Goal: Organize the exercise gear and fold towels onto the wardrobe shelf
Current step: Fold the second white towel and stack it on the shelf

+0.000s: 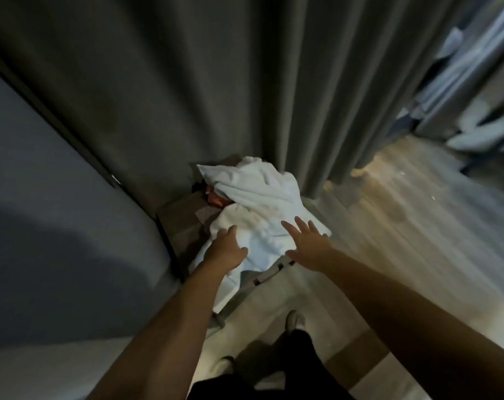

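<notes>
Grey curtain (302,82) hangs in heavy folds to the ground, centre and right; pale wood-plank floor (403,226) runs right of it, light pooled near the hem; flat grey panel (43,168) with a dark edge fills the left; blurred pale bedding (476,96) upper right; light shoe (295,319) and black trouser leg (297,370) at bottom.

towels (262,203) on box (184,215) | curtain (317,96) behind | wall (57,197) left

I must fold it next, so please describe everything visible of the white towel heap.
The white towel heap is soft, terry-looking cloth, crumpled and unfolded. It lies on a low surface beside the grey curtain. A pinkish-red item peeks from under its left side. The left hand and the open right hand reach over its near part; contact is unclear.
</notes>
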Demonstrator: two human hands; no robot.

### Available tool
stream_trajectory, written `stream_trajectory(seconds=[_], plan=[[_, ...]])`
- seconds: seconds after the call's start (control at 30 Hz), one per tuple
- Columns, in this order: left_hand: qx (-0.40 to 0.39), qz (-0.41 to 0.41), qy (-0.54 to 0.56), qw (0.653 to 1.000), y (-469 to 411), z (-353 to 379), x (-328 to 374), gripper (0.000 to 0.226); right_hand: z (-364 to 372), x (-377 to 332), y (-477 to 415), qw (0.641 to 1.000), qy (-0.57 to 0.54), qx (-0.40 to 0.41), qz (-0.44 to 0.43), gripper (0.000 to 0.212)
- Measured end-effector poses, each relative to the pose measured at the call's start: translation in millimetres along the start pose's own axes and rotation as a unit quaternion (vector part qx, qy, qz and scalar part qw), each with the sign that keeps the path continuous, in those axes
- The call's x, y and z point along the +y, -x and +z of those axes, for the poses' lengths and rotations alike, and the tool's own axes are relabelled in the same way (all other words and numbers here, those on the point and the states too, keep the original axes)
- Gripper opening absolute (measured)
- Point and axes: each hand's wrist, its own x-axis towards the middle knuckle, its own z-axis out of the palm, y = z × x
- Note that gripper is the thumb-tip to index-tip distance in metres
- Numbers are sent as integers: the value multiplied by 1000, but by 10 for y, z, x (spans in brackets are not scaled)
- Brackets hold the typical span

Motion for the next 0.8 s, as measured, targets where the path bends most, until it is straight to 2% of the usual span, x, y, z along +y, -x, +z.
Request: stream_trajectory(seconds=[0.1, 0.23, 0.3, 0.4, 0.47, 0.53, 0.6, 0.7, 0.8], plan=[[40, -62, 29, 997, -273, 43, 115, 77, -315, 196, -530, 996, 57, -20, -60, 91], [66, -120, 54, 989, -620, 150, 138, 81, -508, 215, -1202, 987, 95, -54, -116, 99], [83, -127, 39, 988, -725, 201, 87, 80, -490, 164, -1454, 986, 87, -70, -127, 101], [127, -133, 28, 983, -853, 273, 28, 84, -423, 89, -1761, 986, 64, -48, -149, 101], [135, -147, 69, 977, -955, 304, 6, 89, -346, 64, -1892, 985, 59, -16, -161, 93], [154, -145, 59, 976, -1067, 350, 1, 89, -272, 94, -1997, 979, 84, 35, -181, 83], [168, -155, 48, 972, -1161, 397, -11, 75, -220, 168, -2134, 970, 108, 68, -209, 74], [193, -176, 91, 961, -1184, 469, -1, 51, -253, 224, -2257, 972, 67, 36, -220, 50], [233, -161, 150, 947, -1049, 434, 80, 41, -386, 209, -2166, 970, 12, 11, -243, 47]])
